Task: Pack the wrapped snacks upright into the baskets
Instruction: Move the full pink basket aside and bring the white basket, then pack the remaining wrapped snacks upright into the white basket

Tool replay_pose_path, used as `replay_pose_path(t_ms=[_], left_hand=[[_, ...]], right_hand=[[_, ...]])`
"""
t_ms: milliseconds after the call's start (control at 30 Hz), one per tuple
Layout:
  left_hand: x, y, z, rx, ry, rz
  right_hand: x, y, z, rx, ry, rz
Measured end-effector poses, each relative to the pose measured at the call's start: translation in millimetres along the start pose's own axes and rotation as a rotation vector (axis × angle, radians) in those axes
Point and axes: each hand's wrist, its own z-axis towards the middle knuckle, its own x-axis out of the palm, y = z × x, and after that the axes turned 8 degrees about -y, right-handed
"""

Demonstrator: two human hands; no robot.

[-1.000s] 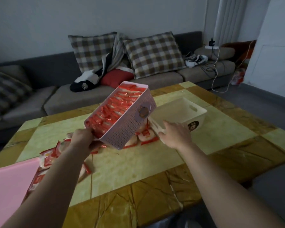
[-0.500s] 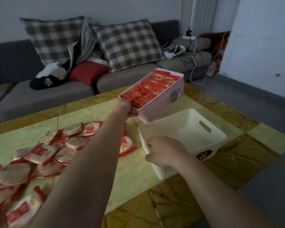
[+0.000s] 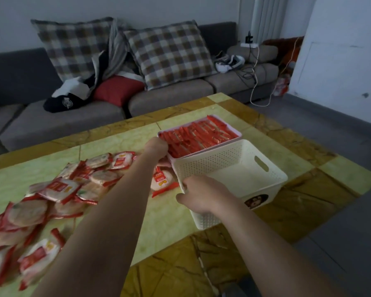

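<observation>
- Two baskets sit touching on the table (image 3: 107, 144): the pink basket (image 3: 171, 161), packed with upright snacks, behind the empty white basket (image 3: 204, 166).
- Left hand (image 3: 156, 147) grips the pink rim; right hand (image 3: 201, 194) grips the white corner.
- Loose snacks (image 3: 58, 189) lie left; one (image 3: 162, 180) beside the white basket could get pinched if it slides.

full basket (image 3: 199, 136) behind empty basket (image 3: 234, 179), touching | loose snacks (image 3: 58, 189) left of both | all on my table (image 3: 107, 142)
</observation>
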Motion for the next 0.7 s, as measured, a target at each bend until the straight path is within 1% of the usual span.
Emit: replay_pose_path(t_ms=[100,133,167,233,300,333,367,400,433,467,500,533,567,633,700], left_hand=[[-20.2,14.2,-15.3,-0.026,0.055,0.039],[-20.7,16.4,-18.6,-0.028,0.087,0.050],[-29.9,19.9,-25.6,-0.016,0.098,0.052],[-53.3,30.4,-42.5,0.022,0.073,-0.011],[-81.0,49.7,-57.7,0.063,0.006,-0.077],[-99.2,66.2,-67.4,0.103,-0.039,-0.064],[-114.5,84.1,-74.7,0.175,-0.098,0.015],[-129.6,102.0,-83.4,0.251,-0.177,0.151],[-146.0,123.1,-94.0,0.302,-0.256,0.293],[-152.8,134.6,-101.1,0.324,-0.313,0.404],[-164.4,153.7,-113.7,0.306,-0.362,0.486],[-169.2,165.3,-124.1,0.271,-0.404,0.576],[-170.7,175.3,-133.1,0.231,-0.444,0.658],[-175.9,194.1,-150.2,0.130,-0.454,0.782],[-177.5,211.4,-153.2,0.035,-0.369,0.831]], right_hand=[[1.9,15.0,-15.4,-0.029,0.068,-0.045],[1.8,14.1,-18.9,-0.022,0.057,-0.086],[-1.1,19.3,-25.1,-0.031,0.007,-0.137],[-8.1,31.2,-35.2,-0.045,-0.178,-0.163],[-7.2,43.7,-37.1,-0.077,-0.352,-0.051],[-1.7,53.9,-35.6,-0.118,-0.399,0.031],[5.5,63.1,-32.4,-0.163,-0.396,0.110],[15.9,70.7,-26.9,-0.208,-0.343,0.170],[30.8,80.8,-22.6,-0.237,-0.251,0.199],[41.9,82.6,-13.6,-0.234,-0.157,0.174],[59.1,91.3,-9.6,-0.224,-0.064,0.101],[70.6,92.9,-2.6,-0.194,-0.011,0.020],[79.5,91.4,3.9,-0.159,0.004,-0.053],[93.4,88.8,17.4,-0.100,-0.039,-0.149],[102.6,83.0,32.4,-0.052,-0.098,-0.179]])
